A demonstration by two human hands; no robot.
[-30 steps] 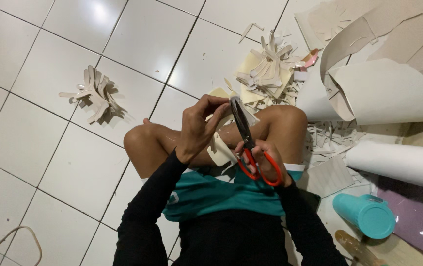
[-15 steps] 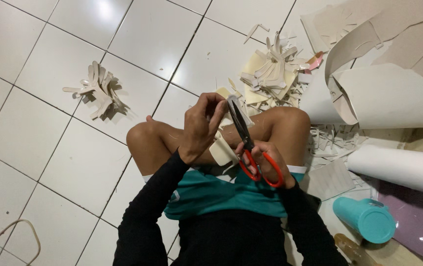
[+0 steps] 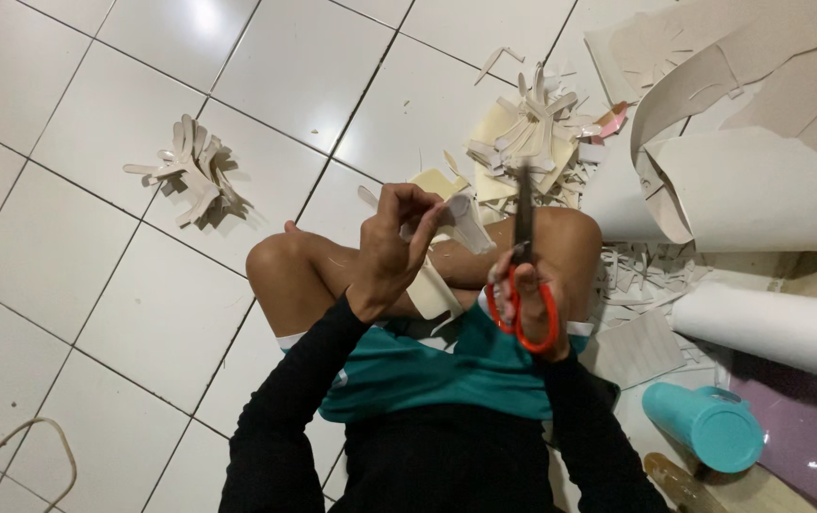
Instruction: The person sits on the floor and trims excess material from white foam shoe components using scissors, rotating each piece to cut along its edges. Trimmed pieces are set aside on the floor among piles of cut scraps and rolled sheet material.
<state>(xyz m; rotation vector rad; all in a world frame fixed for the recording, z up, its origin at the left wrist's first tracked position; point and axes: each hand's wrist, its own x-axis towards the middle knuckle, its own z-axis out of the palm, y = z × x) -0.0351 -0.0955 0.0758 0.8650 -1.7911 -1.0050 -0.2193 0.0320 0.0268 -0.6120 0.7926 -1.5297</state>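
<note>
Here, from the head camera, I see two hands cutting a paper piece over crossed legs.

My left hand (image 3: pixel 391 249) is closed around a pale paper piece (image 3: pixel 470 226), held just left of the scissors (image 3: pixel 522 275). My right hand (image 3: pixel 519 293) is clamped through the orange handles, dark blades pointing up beside the paper; whether they touch it I cannot tell. A pile of cutouts (image 3: pixel 192 171) lies on the floor (image 3: pixel 95 285) well to the left, a teal cup (image 3: pixel 703 427) to the right.

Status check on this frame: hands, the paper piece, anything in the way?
Left hand pinching pale paper cutout. Right hand in red-handled scissors, blades pointing away, just right of the cutout. Nothing between blades and paper; finished cutouts piled on the floor tiles, left.
</note>
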